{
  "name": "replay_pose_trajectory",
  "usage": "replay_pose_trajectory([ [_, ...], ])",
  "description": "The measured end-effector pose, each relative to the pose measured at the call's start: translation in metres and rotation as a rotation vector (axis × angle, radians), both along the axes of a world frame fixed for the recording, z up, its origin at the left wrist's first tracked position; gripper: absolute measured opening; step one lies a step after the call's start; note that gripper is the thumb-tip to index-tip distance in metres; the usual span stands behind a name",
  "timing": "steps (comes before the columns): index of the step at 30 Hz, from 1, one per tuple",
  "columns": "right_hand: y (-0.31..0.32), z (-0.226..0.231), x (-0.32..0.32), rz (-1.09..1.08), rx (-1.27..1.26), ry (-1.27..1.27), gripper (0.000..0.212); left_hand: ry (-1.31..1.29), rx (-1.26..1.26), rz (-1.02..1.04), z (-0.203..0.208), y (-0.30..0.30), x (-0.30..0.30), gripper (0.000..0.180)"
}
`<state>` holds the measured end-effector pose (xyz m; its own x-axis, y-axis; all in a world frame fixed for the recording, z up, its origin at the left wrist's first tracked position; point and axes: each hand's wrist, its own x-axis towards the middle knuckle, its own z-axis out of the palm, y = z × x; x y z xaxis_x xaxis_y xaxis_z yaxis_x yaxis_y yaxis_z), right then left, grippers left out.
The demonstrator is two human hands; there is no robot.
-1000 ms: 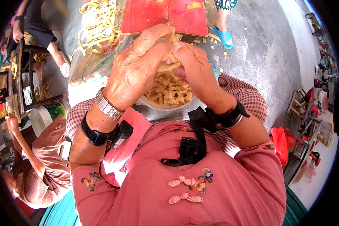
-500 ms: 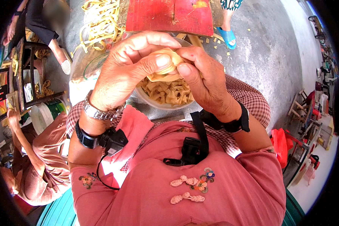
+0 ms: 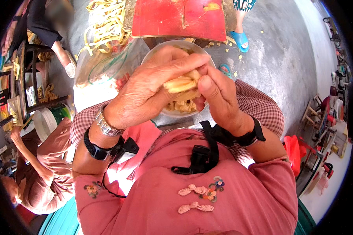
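Both hands meet in front of me over a white bowl [image 3: 202,47], working a folded pale-yellow strip [image 3: 181,84]. My left hand [image 3: 145,88], with a metal watch at its wrist, curls over the strip from the left; its fingers stretch across the top. From the right, my right hand [image 3: 222,98] pinches the strip's right end between thumb and fingers. The strip's material is unclear. Below the hands, the bowl contains many small folded yellow pieces [image 3: 180,106], partly hidden by the fingers.
Just beyond the bowl stands a red-topped wooden stool or table [image 3: 178,17]. Loose yellow strips [image 3: 104,27] lie in a heap at the far left. A foot in a blue slipper [image 3: 240,39] is at the far right. Another person [image 3: 43,168] sits on the left beside a white bucket [image 3: 45,121].
My hands have lowered slightly toward me and turned. The left fingers now extend over the strip, covering its top, and the left thumb has dropped from view.
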<state>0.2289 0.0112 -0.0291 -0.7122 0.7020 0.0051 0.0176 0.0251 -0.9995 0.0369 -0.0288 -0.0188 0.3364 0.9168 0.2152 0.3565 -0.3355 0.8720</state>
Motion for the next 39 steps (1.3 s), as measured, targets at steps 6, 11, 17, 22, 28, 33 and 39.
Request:
replay_pose_trajectory([
  [6, 0.004, -0.011, -0.005, -0.062, -0.13, 0.05, 0.029, -0.188, -0.208, 0.041, -0.005, -0.004, 0.008, 0.052],
  [11, 0.001, -0.015, -0.011, -0.136, -0.132, 0.058, 0.022, -0.479, -0.291, 0.165, -0.017, -0.002, 0.021, 0.046],
  [17, 0.002, -0.012, -0.01, -0.153, -0.199, 0.185, 0.03, -0.773, -0.647, 0.053, -0.004, -0.007, 0.017, 0.053],
  [22, 0.017, -0.018, 0.007, -0.187, 0.146, 0.039, 0.028, -0.99, -0.639, 0.048, 0.002, -0.004, 0.006, 0.054],
  [28, 0.02, -0.023, 0.012, -0.24, 0.409, -0.112, 0.018, -1.065, -0.608, 0.116, 0.007, 0.0, -0.016, 0.056],
  [33, 0.017, -0.021, 0.008, -0.262, 0.359, -0.088, 0.019, -0.801, -0.501, 0.3, 0.0, -0.002, -0.007, 0.057],
  [39, 0.018, -0.023, 0.007, -0.21, 0.164, -0.129, 0.02, -0.511, -0.526, 0.349, 0.004, -0.003, -0.008, 0.031],
])
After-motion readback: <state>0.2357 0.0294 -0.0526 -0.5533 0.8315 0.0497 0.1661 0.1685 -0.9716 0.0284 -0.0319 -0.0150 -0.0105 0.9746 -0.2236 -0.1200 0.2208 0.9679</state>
